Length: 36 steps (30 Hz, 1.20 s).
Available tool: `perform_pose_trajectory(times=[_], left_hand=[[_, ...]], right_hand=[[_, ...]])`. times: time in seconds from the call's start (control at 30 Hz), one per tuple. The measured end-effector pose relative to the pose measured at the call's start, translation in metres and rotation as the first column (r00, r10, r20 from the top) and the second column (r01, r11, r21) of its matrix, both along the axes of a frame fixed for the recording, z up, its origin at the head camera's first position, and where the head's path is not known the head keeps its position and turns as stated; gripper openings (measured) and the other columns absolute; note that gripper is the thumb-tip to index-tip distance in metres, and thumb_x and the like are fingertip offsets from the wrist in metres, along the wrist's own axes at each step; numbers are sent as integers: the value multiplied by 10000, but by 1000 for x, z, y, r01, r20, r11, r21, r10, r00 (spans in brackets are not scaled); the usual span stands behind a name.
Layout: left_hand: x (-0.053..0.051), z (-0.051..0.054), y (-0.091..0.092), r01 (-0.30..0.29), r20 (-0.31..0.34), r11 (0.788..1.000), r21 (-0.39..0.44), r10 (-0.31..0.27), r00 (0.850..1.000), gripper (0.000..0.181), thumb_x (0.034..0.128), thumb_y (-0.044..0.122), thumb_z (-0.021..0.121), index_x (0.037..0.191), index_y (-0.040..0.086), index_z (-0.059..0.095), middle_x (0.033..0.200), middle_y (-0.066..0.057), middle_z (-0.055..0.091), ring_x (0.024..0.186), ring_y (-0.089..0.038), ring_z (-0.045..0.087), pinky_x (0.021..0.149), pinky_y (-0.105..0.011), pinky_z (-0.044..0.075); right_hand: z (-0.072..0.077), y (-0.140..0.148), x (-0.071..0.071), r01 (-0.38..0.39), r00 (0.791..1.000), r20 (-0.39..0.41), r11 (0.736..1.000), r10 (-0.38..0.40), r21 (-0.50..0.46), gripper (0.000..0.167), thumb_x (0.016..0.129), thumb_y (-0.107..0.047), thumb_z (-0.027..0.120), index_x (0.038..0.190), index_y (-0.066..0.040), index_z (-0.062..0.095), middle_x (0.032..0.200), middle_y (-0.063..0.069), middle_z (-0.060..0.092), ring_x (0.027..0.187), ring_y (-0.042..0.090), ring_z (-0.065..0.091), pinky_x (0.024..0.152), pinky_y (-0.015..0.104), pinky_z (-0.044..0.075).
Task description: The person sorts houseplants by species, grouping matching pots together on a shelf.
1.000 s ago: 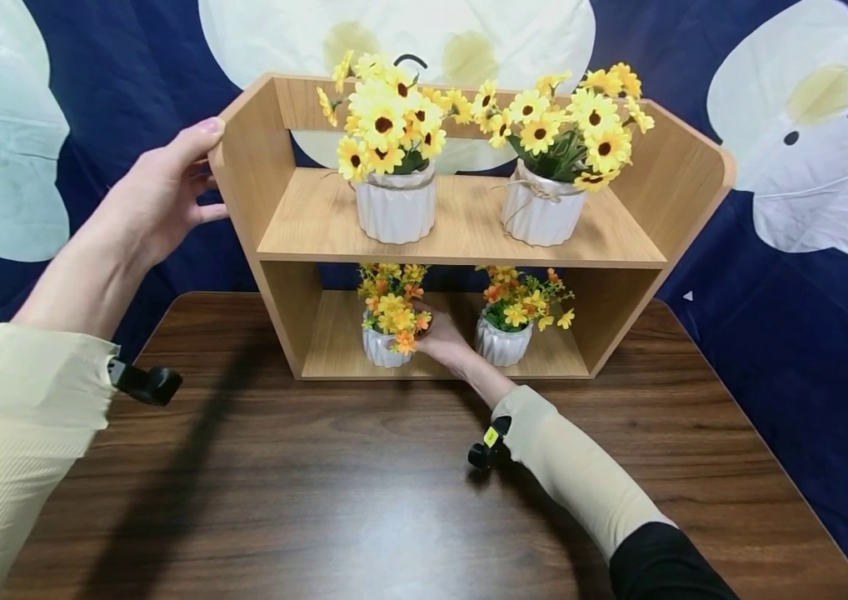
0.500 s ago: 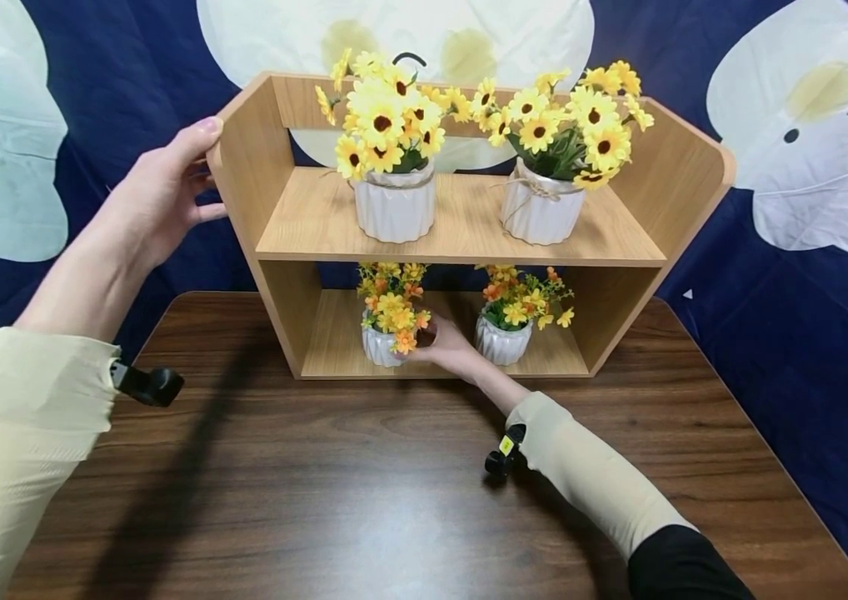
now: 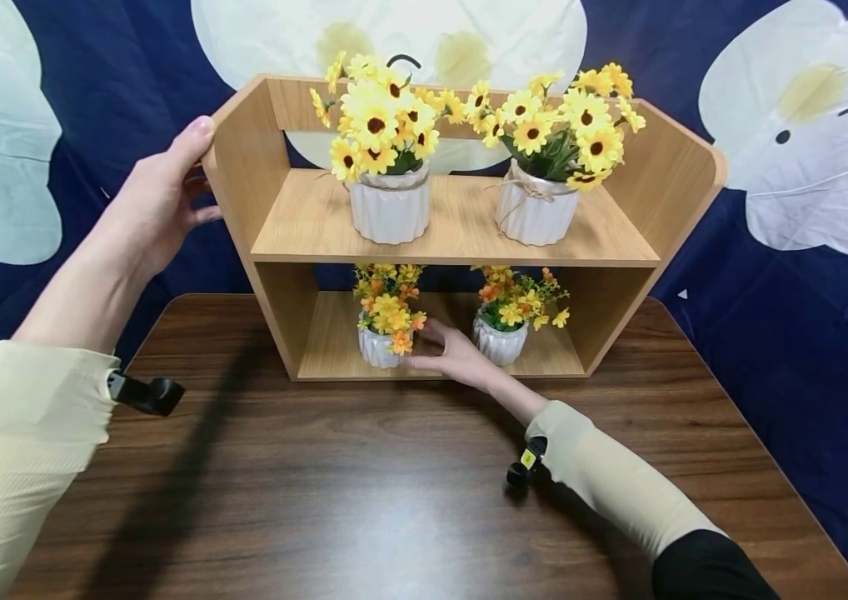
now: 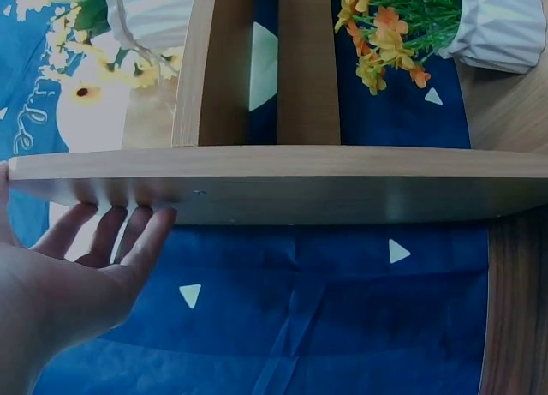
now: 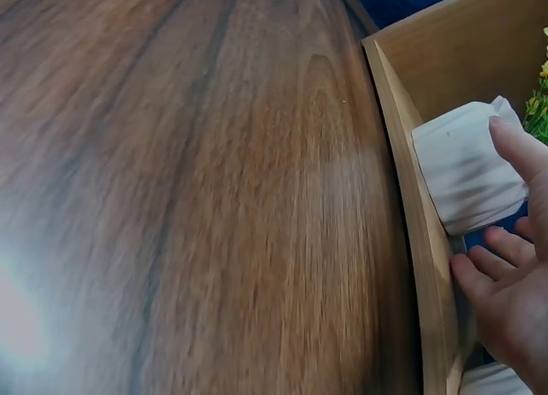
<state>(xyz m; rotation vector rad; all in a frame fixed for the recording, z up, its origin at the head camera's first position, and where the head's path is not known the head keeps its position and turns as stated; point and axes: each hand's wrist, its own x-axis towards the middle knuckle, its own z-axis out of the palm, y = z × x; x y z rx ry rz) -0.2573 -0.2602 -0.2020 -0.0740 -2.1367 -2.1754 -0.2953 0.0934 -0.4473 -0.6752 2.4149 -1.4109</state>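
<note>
In the head view my left hand (image 3: 157, 200) holds the left side of a two-tier wooden shelf (image 3: 424, 257), thumb at its front edge. In the left wrist view the fingertips (image 4: 158, 219) rest against the panel's outer face. My right hand (image 3: 461, 357) is low at the shelf's bottom tier, right beside the left potted plant (image 3: 379, 347) with yellow and orange flowers. Its fingers are spread and hold nothing. In the right wrist view the thumb (image 5: 514, 146) overlaps the white ribbed pot (image 5: 467, 172); whether it touches is unclear.
A second orange-yellow potted plant (image 3: 501, 342) stands right of my right hand on the bottom tier. Two white pots of yellow daisies, one left (image 3: 391, 204) and one right (image 3: 536, 208), stand on the upper tier. The shelf stands on a dark wooden table (image 3: 319, 483) before a blue patterned cloth (image 3: 791, 333).
My right hand has drawn back a little to the right from the lower left pot, its fingers spreading apart. The left hand keeps its place on the shelf; the head view has shifted slightly.
</note>
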Motion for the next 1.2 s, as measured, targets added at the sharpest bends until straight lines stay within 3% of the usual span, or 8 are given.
perform_pose_trajectory(times=[0.2, 0.53, 0.63, 0.73, 0.83, 0.93, 1.03, 1.2], left_hand=[[5, -1, 1, 27, -9, 999, -25, -27, 1000, 637, 999, 584, 560, 1545, 275, 452, 1581, 24, 390, 1404, -212, 389, 836, -209, 476], [18, -10, 7, -7, 0, 966, -258, 7, 1000, 689, 1023, 671, 381, 1606, 305, 336, 1681, -28, 291, 1495, -213, 360, 1014, -222, 502], [24, -14, 11, -19, -1, 954, -300, 19, 1000, 719, 1031, 661, 361, 1621, 254, 308, 1683, -38, 295, 1483, -206, 363, 1119, -278, 464], [31, -18, 16, -11, 5, 935, -353, 14, 1000, 744, 1046, 643, 325, 1644, 209, 236, 1710, -40, 258, 1505, -198, 337, 1243, -421, 338], [37, -23, 18, 4, 2, 930, -369, -3, 1000, 743, 1062, 614, 311, 1652, 177, 199, 1715, -68, 241, 1504, -200, 322, 1271, -521, 253], [43, -29, 17, 10, 0, 923, -384, -10, 1000, 732, 1069, 596, 313, 1651, 165, 204, 1708, -79, 253, 1488, -196, 336, 1266, -507, 267], [47, -35, 15, 5, -5, 908, -420, -8, 1000, 717, 1076, 574, 322, 1647, 154, 217, 1704, -89, 265, 1467, -177, 378, 1230, -395, 356], [57, -45, 10, -19, -39, 876, -482, 0, 999, 653, 1092, 520, 357, 1640, 182, 257, 1663, -132, 349, 1332, -66, 488, 956, -115, 486]], right_hand=[[7, 10, 7, -19, 999, -41, 998, 22, 66, 915, 882, -355, 816, 1607, -96, 322, 1600, 103, 471, 1494, 277, 447, 1217, 461, 374], [17, 30, 18, -80, 974, -190, 975, 121, 209, 881, 879, -394, 811, 1595, -137, 368, 1628, 26, 436, 1493, 248, 447, 1239, 452, 335], [19, 35, 23, -101, 961, -227, 966, 157, 238, 887, 872, -386, 822, 1588, -108, 379, 1632, 50, 427, 1490, 271, 450, 1230, 461, 351], [20, 40, 27, -122, 949, -256, 960, 187, 250, 886, 870, -362, 829, 1583, -82, 383, 1628, 70, 432, 1466, 303, 479, 1203, 469, 391], [21, 45, 30, -135, 939, -275, 956, 208, 262, 887, 872, -365, 828, 1584, -80, 382, 1629, 75, 430, 1459, 305, 487, 1186, 464, 416], [22, 51, 33, -138, 936, -277, 952, 215, 274, 893, 872, -378, 825, 1589, -95, 375, 1633, 71, 423, 1467, 286, 476, 1188, 462, 413], [22, 57, 36, -138, 936, -279, 951, 217, 278, 892, 872, -380, 825, 1592, -110, 374, 1625, 71, 435, 1467, 277, 476, 1188, 464, 413], [22, 69, 41, -140, 938, -269, 948, 219, 285, 894, 868, -391, 825, 1599, -152, 369, 1607, 83, 463, 1449, 287, 497, 1174, 478, 428]])
